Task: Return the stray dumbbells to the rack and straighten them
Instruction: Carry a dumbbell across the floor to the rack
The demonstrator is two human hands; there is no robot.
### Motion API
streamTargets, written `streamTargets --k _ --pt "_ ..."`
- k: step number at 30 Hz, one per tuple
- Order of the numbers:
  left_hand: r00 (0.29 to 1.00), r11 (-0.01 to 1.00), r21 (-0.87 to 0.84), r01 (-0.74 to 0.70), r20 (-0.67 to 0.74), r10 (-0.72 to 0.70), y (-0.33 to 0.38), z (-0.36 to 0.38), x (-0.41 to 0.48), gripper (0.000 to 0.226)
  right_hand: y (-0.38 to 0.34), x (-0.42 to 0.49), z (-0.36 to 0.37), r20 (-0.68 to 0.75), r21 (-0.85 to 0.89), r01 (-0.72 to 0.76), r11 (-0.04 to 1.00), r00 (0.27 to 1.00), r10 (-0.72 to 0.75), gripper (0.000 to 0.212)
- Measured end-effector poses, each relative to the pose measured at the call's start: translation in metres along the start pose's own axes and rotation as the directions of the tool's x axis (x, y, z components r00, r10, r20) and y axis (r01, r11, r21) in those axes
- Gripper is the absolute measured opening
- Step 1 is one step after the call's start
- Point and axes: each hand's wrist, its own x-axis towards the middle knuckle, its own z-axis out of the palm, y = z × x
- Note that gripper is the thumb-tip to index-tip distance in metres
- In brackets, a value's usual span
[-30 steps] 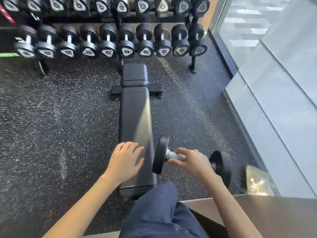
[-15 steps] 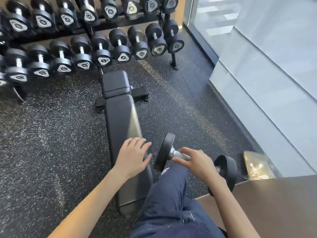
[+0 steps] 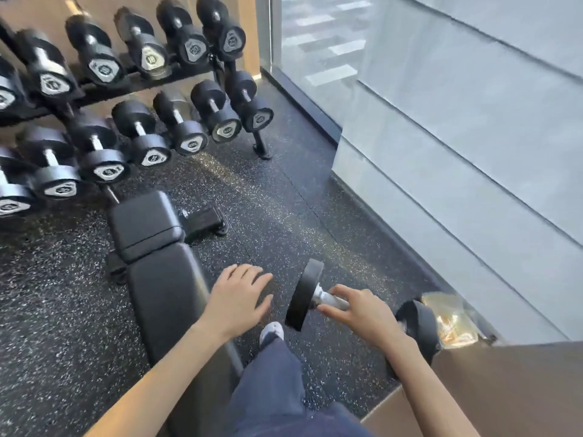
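Floor: black speckled rubber floor [image 3: 284, 200], bounded on the right by a grey panelled wall [image 3: 473, 152].
Rack: two-tier rack [image 3: 126, 87] at upper left, both tiers carrying black dumbbells [image 3: 217, 111]; weight bench [image 3: 164, 285] before it.
Packet: clear packet [image 3: 451, 323] at the wall's foot; contents orange, unidentifiable.
Stray dumbbell: stray dumbbell [image 3: 304, 294] well apart from the rack; right hand [image 3: 362, 313] fingers [image 3: 342, 290] wrapped round its handle.
Left hand: left hand [image 3: 239, 298] spread, holding nothing.
Change: left hand now off the bench pad; right-hand grip unchanged.
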Motion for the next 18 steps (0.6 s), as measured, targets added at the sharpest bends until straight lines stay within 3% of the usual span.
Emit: streamTargets --k 6,12,18 --pt "0.998 0.998 -0.016 0.059 -0.025 -0.059 -0.085 -0.022 0.073 0.048 -0.058 0.106 -0.064 -0.014 -0.195 0.165 0.967 0.985 -0.171 0.049" --pt "0.994 0.996 -0.037 0.086 -0.059 -0.088 -0.135 -0.036 0.128 0.047 -0.082 0.188 -0.112 -0.065 -0.202 0.232 0.952 0.966 -0.249 0.047" --pt "0.981 0.985 -0.021 0.171 -0.084 -0.172 -0.18 -0.033 0.219 0.049 -0.082 0.303 -0.155 -0.025 -0.236 0.312 0.92 0.945 -0.327 0.047"
